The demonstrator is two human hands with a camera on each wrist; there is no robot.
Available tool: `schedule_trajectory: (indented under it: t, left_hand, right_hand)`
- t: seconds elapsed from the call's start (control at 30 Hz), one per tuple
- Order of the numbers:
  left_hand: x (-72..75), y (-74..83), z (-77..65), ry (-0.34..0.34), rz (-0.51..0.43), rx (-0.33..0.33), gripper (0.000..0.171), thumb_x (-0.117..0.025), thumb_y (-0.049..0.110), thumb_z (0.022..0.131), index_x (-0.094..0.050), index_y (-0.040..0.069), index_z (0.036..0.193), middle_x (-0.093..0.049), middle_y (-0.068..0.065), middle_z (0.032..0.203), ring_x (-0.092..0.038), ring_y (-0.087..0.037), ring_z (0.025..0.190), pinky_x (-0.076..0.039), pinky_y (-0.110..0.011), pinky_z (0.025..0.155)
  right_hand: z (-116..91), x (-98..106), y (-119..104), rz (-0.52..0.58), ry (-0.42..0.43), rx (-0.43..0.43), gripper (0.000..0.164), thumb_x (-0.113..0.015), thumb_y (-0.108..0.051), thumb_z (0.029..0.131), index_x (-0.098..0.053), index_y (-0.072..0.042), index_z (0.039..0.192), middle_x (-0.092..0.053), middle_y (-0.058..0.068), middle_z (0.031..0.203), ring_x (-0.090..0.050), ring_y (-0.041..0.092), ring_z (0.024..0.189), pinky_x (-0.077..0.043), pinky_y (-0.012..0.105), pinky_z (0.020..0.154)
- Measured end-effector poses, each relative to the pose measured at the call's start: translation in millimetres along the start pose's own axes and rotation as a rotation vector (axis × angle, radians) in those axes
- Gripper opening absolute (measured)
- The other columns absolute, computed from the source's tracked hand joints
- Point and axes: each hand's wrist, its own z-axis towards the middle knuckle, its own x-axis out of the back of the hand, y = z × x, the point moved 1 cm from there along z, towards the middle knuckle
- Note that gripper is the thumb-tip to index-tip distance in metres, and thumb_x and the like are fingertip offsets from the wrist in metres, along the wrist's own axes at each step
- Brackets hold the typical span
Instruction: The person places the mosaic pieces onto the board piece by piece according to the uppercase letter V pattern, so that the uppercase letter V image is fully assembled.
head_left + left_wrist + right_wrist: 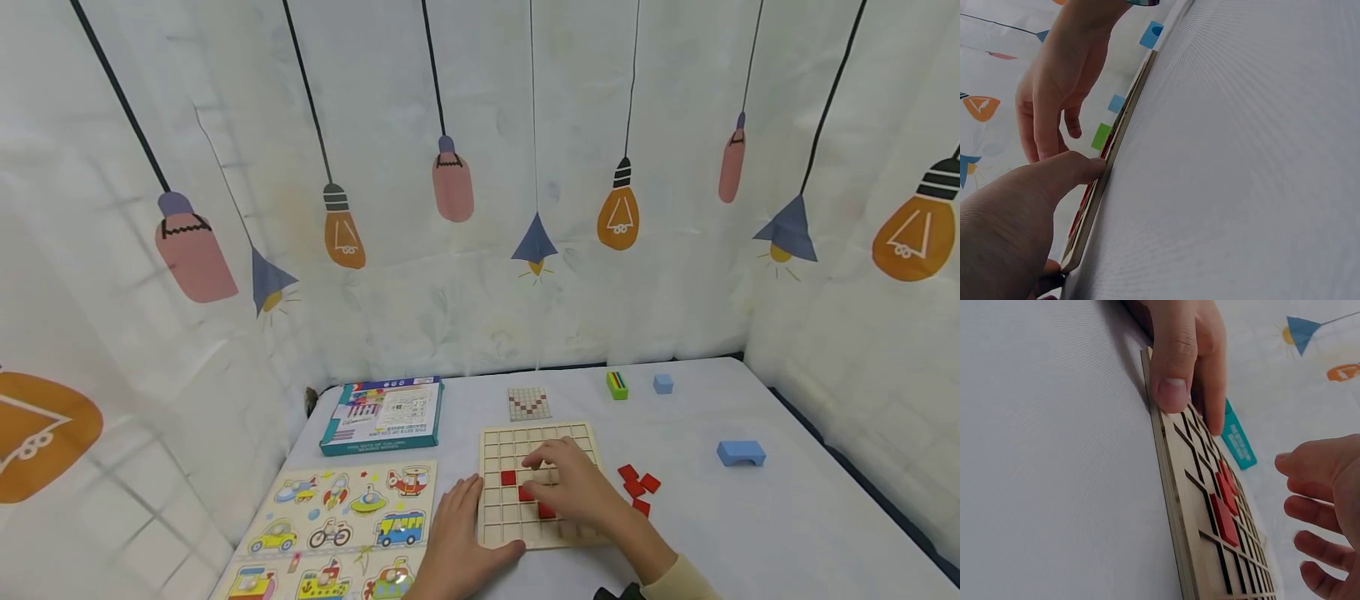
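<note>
A wooden grid board (498, 529) lies on the white table with red square tiles (508, 477) in a diagonal line in its cells. My left hand (467, 533) rests at the board's near left corner, thumb on the near edge and fingers along the left side. My right hand (577, 487) hovers over the board, its fingers loosely bent. Nothing shows between those fingers (1316, 512) in the right wrist view. More loose red tiles (634, 489) lie right of the board. Behind it sits a small grid card (528, 403) with red squares.
A picture puzzle board (360, 500) with vehicles lies at the left, below a teal-edged box (386, 417). Toward the back right are a green striped block (617, 386) and a small blue block (663, 383). A blue arch block (741, 453) stands farther right.
</note>
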Motion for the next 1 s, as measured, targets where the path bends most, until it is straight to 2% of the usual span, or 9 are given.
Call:
schedule_trajectory:
  t: [0.23, 0.47, 0.8, 1.0]
  left_hand:
    - [-2.0, -1.4, -0.3, -0.010, -0.001, 0.023, 0.127, -0.087, 0.081, 0.071, -0.047, 0.009, 0.167, -0.046, -0.014, 0.173, -0.036, -0.044, 0.164, -0.031, -0.070, 0.136]
    - [-3.0, -2.7, -0.2, -0.009, -0.007, 0.012, 0.128, -0.087, 0.082, 0.071, -0.046, 0.008, 0.167, -0.047, -0.014, 0.173, -0.036, -0.044, 0.164, -0.031, -0.070, 0.136]
    - [-3.1, -2.7, -0.1, -0.013, -0.016, 0.003, 0.128, -0.087, 0.082, 0.072, -0.046, 0.007, 0.167, -0.046, -0.015, 0.173, -0.035, -0.044, 0.165, -0.030, -0.070, 0.136]
    - [-2.6, -2.2, -0.3, -0.006, -0.018, -0.002, 0.127, -0.088, 0.080, 0.072, -0.047, 0.007, 0.167, -0.047, -0.014, 0.172, -0.036, -0.044, 0.164, -0.030, -0.070, 0.136]
  right_hand:
    - [-12, 12, 7, -0.005, 0.012, -0.039, 0.022, -0.086, -0.034, 0.097, -0.081, -0.028, 0.117, -0.073, -0.014, 0.114, -0.057, 0.009, 0.119, -0.062, 0.041, 0.104]
    - [-22, 20, 14, -0.040, 0.034, -0.037, 0.021, -0.088, -0.032, 0.096, -0.081, -0.029, 0.116, -0.074, -0.014, 0.111, -0.055, 0.009, 0.116, -0.061, 0.039, 0.099]
    - [-40, 37, 21, -0.040, 0.064, -0.083, 0.021, -0.090, -0.030, 0.094, -0.081, -0.030, 0.112, -0.075, -0.015, 0.110, -0.057, 0.014, 0.114, -0.059, 0.032, 0.095]
    - [-48, 47, 27, -0.060, 0.075, -0.118, 0.021, -0.091, -0.032, 0.093, -0.080, -0.032, 0.111, -0.074, -0.016, 0.108, -0.058, 0.013, 0.114, -0.060, 0.036, 0.097]
